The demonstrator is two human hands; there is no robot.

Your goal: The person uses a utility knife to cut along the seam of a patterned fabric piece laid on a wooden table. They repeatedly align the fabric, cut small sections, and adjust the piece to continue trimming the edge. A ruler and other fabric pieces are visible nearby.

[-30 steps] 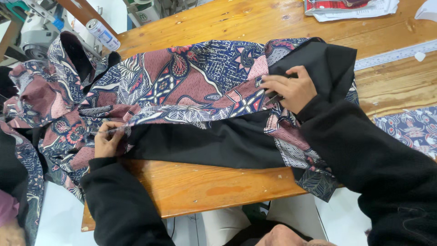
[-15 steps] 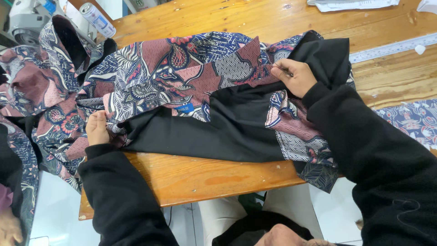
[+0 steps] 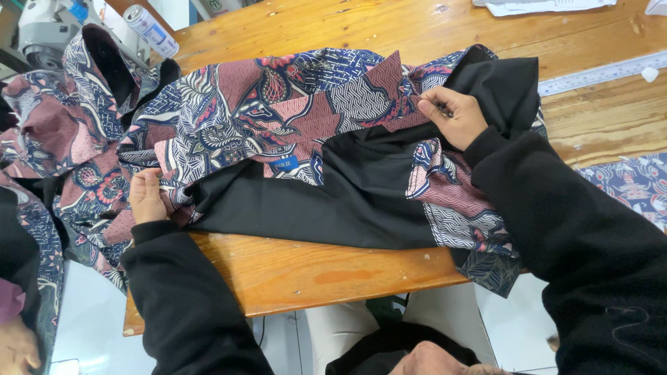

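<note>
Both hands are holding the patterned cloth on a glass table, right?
Not quite: the table is wooden, not glass, as the head view shows. Both the left hand and the right hand do hold the patterned cloth.

- Left hand [image 3: 146, 196], at about 9 o'clock: bare, no rings or watch visible; plain black long sleeve [image 3: 184, 298] of soft matte fabric, ribbed cuff at the wrist.
- Right hand [image 3: 453, 116], at about 2 o'clock: bare; matching black long sleeve [image 3: 577, 229], bulky and creased, with a loose pale thread near 4 o'clock.
- Light trousers [image 3: 347, 326] at 6 o'clock.
</note>
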